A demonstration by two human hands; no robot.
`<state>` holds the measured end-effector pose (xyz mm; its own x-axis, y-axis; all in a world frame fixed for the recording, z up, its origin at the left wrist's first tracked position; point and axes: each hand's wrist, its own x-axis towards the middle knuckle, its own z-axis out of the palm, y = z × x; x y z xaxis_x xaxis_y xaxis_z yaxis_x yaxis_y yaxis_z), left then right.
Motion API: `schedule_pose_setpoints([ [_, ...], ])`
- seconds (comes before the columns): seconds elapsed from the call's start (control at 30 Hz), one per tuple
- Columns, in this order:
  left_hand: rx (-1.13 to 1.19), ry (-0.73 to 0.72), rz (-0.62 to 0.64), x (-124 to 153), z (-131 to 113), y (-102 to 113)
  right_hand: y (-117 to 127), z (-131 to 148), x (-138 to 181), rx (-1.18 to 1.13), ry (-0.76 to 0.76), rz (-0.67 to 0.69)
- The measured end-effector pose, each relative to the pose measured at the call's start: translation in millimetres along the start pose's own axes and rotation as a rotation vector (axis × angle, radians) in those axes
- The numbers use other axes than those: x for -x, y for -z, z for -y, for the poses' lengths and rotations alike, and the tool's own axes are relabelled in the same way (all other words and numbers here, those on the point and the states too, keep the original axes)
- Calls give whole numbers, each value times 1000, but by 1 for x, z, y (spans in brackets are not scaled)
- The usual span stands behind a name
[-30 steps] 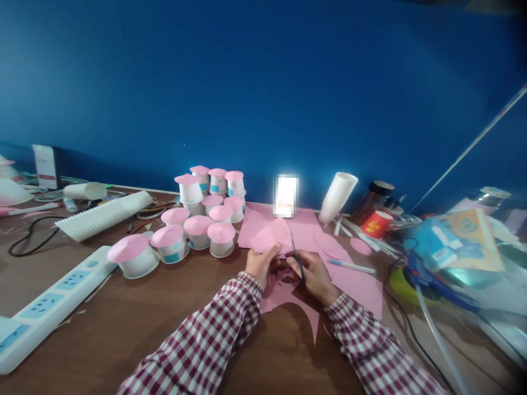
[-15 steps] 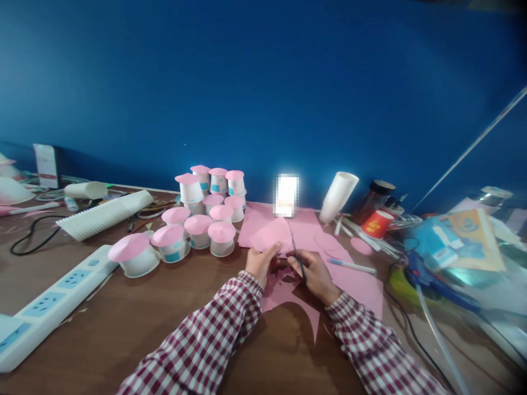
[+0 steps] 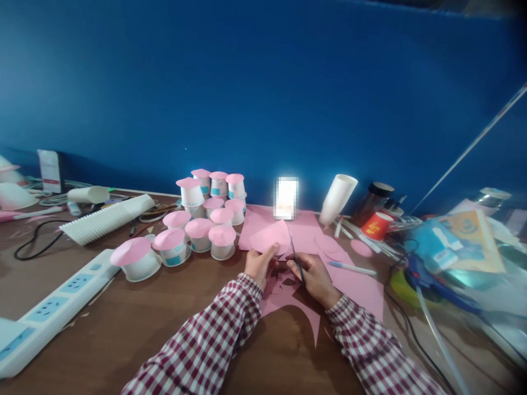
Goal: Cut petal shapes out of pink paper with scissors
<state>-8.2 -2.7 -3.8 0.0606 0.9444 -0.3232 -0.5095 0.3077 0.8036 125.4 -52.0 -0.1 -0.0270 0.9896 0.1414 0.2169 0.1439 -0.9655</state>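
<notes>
Head view: the left grip [image 3: 259, 265] pinches the near edge of a pink paper piece [image 3: 267, 236] above the worktop [image 3: 144, 323]. Just beside it, the right grip [image 3: 315, 274] is clenched around scissors [image 3: 295, 257], whose blades meet the paper's right edge.

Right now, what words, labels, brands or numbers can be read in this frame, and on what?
No text reads clearly.
Red cup: yellow print, blurred.
White box, far left: red band, print too small.
White cups: teal labels, unreadable.
Panel against the wall: pixelated.
Pink paper in left hand: no print visible.
</notes>
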Motion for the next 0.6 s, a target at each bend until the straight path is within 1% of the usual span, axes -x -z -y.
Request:
schedule_pose_setpoints([
  [0.2, -13, -32, 9, -2, 4, 1, 0, -3, 0, -49, -25, 1],
  [0.4, -11, -64, 28, -3, 8, 2, 0, -7, -1, -49, -31, -3],
  [0.53, -27, -53, 39, -1, 8, 1, -1, -10, -1, -119, -72, -3],
  [0.6, -33, -54, 48, -1, 9, 1, -1, -9, -1, -119, -74, -7],
])
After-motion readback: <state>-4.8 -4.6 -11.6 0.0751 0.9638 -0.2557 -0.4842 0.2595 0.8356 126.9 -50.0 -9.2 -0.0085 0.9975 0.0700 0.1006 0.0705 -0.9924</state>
